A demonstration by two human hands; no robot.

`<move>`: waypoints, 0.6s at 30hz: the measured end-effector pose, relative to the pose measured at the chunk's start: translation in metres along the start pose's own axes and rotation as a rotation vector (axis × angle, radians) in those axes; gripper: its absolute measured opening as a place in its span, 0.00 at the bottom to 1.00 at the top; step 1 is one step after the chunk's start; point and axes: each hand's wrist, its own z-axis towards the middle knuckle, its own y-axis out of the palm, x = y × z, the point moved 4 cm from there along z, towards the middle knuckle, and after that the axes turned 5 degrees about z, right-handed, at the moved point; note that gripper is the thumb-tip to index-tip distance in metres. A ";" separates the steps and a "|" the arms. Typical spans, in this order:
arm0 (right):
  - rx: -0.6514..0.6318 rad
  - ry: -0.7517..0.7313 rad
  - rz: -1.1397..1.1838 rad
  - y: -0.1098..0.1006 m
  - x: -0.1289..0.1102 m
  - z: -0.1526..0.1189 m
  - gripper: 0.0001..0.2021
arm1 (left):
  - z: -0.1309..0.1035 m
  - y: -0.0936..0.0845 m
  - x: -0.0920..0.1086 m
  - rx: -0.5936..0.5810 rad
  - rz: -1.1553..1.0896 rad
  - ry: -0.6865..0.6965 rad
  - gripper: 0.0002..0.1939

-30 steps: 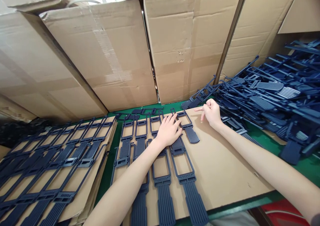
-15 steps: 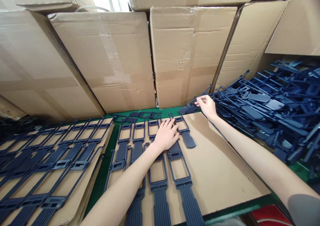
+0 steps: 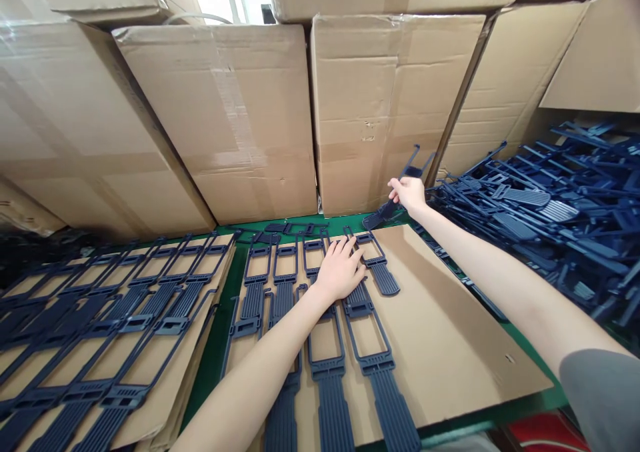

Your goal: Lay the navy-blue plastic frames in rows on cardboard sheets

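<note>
On the cardboard sheet [image 3: 440,352], laid-out ribbed frames [image 3: 396,404] are partly covered by the left hand [image 3: 341,269], its fingers spread and loose. Farther off, beyond the sheet, a pronged frame [image 3: 413,171] has just been raised at the far side of the green desk [image 3: 212,349] — pinched by the right hand [image 3: 410,193], fingers closed, prongs tilted up; reaching has thus become holding.

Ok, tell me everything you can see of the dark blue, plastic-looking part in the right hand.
The dark blue, plastic-looking part has two thin prongs pointing up, with a solid section between them. The right hand grips it below the prongs, tilted, in front of a tall brown cardboard box. Fingers hide its middle; where its lower end stops among similar dark pieces, I cannot tell.
</note>
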 end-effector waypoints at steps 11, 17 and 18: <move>-0.192 -0.519 -0.372 -0.083 -0.128 -0.116 0.19 | 0.002 0.000 0.000 -0.039 -0.018 -0.019 0.24; -0.690 -0.148 -0.702 -0.077 -0.077 -0.180 0.20 | 0.004 -0.002 0.002 -0.054 0.001 -0.014 0.24; -0.723 -0.134 -0.739 -0.073 -0.069 -0.190 0.21 | 0.004 -0.001 0.002 -0.052 0.006 -0.015 0.24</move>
